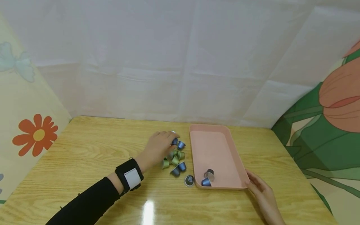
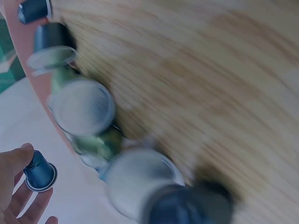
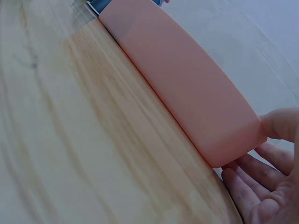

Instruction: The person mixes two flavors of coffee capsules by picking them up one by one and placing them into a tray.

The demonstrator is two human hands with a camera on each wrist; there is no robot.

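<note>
Table [image 1: 104, 137] presents a wood-grain surface with one bright reflection [image 1: 148, 212]. Creased white cloth [image 1: 157, 62] hangs behind it. Flanking printed surfaces show, at left, a red-orange flower [image 1: 38, 135] and pale-blue butterfly [image 1: 17, 62]; at right, a large orange bloom [image 1: 343, 97] with green leaves [image 1: 298, 118].

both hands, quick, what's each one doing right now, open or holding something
Left hand: holding a blue coffee capsule, pinched by thumb and fingers.
Right hand: holding the pink tray by its near right corner.

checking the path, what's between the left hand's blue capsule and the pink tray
In the head view, another blue capsule lies between the held capsule and the pink tray, then a narrow strip of bare tabletop.
</note>
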